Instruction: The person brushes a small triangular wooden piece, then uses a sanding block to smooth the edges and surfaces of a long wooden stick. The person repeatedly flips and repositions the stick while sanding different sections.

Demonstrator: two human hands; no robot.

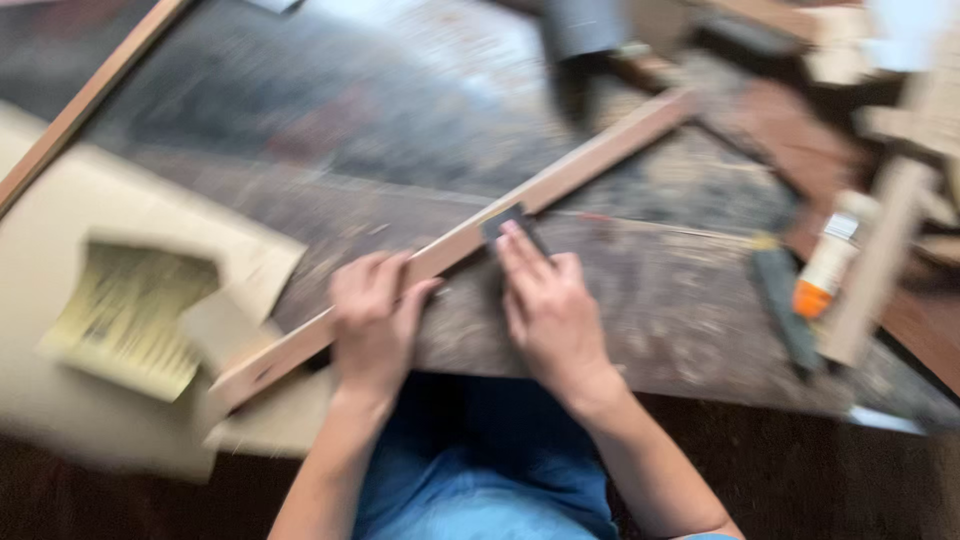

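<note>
Right hand (552,312) lies at about five o'clock from the middle of the view, fingers stretched forward and pressed together on a small dark sanding pad (512,226), holding it flat against the long wooden strip (470,240). Left hand (373,318), at about seven o'clock, is curled over the same strip, clamping it down against the worn workbench (640,300).

That strip runs slantwise across the bench, from a low end at eight o'clock beside a torn cardboard sheet (120,200) to a far end at one o'clock. It looks light, slim and stiff, though long enough to flex or swing if gripped only at one end; a firm hold near the worked spot, as the left hand has it, seems the steadiest place. Its faces look smooth and dusty, so it may slide on the bench. The pad looks soft and small, best pressed from above with flat fingertips.

A yellowish sheet of paper (125,315) rests on the cardboard at nine o'clock. At three o'clock lie a glue bottle (830,258) with an orange cap and a dark tool (785,305), both blurred.
</note>
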